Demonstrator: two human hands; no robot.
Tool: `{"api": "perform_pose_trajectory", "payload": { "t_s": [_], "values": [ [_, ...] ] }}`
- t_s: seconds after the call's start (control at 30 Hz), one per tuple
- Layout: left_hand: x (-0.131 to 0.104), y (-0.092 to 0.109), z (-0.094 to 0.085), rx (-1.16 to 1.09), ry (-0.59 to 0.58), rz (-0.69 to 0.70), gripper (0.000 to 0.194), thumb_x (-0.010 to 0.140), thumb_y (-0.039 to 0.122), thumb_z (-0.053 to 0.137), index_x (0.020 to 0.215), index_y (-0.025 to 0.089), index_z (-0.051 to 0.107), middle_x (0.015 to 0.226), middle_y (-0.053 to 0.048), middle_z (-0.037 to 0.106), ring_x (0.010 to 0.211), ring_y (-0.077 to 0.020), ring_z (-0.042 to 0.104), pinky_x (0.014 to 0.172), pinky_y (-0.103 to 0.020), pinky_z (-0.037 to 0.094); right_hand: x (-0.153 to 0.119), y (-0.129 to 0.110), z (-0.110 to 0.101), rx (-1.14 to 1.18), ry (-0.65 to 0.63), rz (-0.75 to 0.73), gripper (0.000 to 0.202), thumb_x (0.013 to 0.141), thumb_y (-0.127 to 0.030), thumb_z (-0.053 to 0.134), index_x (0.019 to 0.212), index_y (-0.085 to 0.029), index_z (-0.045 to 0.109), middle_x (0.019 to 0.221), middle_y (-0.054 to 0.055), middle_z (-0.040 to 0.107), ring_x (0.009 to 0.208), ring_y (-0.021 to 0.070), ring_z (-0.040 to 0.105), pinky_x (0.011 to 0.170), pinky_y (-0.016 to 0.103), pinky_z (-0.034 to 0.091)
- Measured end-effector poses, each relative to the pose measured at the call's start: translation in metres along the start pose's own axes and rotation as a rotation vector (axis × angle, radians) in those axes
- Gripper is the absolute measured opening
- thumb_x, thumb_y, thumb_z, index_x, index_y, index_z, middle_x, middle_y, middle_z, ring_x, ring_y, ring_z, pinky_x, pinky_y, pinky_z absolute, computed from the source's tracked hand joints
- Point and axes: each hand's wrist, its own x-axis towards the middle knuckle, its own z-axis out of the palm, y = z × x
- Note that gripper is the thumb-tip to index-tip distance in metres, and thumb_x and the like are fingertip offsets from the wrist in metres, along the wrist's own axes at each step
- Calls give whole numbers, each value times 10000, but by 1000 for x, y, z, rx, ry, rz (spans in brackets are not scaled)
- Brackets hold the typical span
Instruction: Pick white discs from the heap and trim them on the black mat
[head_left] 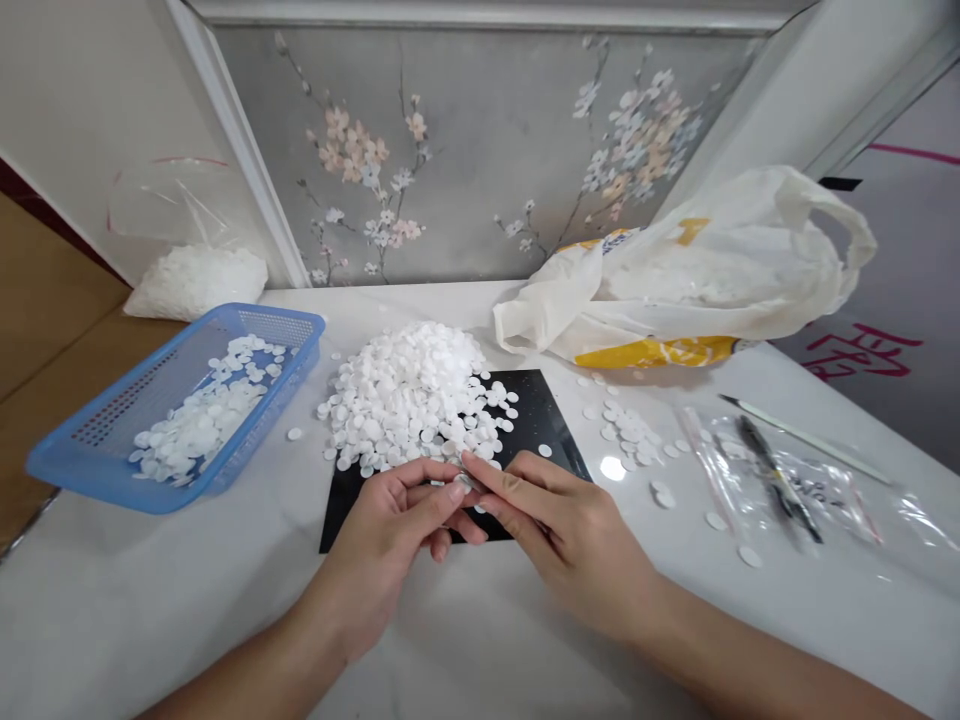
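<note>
A large heap of small white discs (409,385) lies on a black mat (551,420) in the middle of the white table. At the heap's near edge my left hand (405,510) pinches a small white disc (466,482) between thumb and fingers. My right hand (562,515) meets it there, its thumb and fingertips closed at the same disc. The fingertips partly cover the disc, and whether more than one is held cannot be made out. Both hands are over the mat's near part.
At the left, a blue basket (112,420) holds more discs, with a clear bag (196,280) of white pieces behind it. A white and yellow plastic bag (697,290) lies back right. Loose discs (630,435), a pen (780,480), a craft knife (810,438) and clear bags are at the right.
</note>
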Motion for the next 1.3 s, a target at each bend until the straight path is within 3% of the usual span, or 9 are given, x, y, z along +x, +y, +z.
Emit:
{"api": "perform_pose_trajectory", "payload": {
  "t_s": [0.3, 0.67, 0.9, 1.3],
  "values": [
    [-1, 1, -3, 106, -27, 32, 210, 798, 353, 664, 889, 168, 702, 742, -61, 700, 694, -165, 640, 517, -211, 365, 0, 0, 0, -23, -9, -19, 373, 974, -271, 393, 1274, -163, 587, 706, 33, 524, 590, 135, 547, 526, 233, 494],
    [-2, 6, -4, 172, -45, 47, 197, 810, 341, 650, 881, 170, 716, 766, -77, 717, 688, -173, 638, 525, -212, 383, 0, -1, -3, -23, -6, -21, 359, 974, -276, 391, 1263, -224, 597, 687, 27, 541, 588, 132, 551, 518, 222, 497],
    [-1, 5, -5, 164, -43, 53, 186, 824, 336, 637, 891, 174, 700, 735, -66, 703, 691, -166, 648, 516, -197, 390, 0, -1, -4, 66, 26, 83, 340, 953, -240, 438, 1241, -207, 614, 739, 35, 576, 593, 131, 574, 530, 226, 501],
    [-1, 3, -6, 147, -73, 63, 156, 850, 305, 614, 894, 174, 686, 746, -54, 690, 718, -151, 650, 526, -179, 391, -1, -1, 2, 45, 3, 20, 352, 970, -283, 417, 1252, -182, 603, 705, 21, 510, 574, 121, 531, 508, 224, 476]
  ]
}}
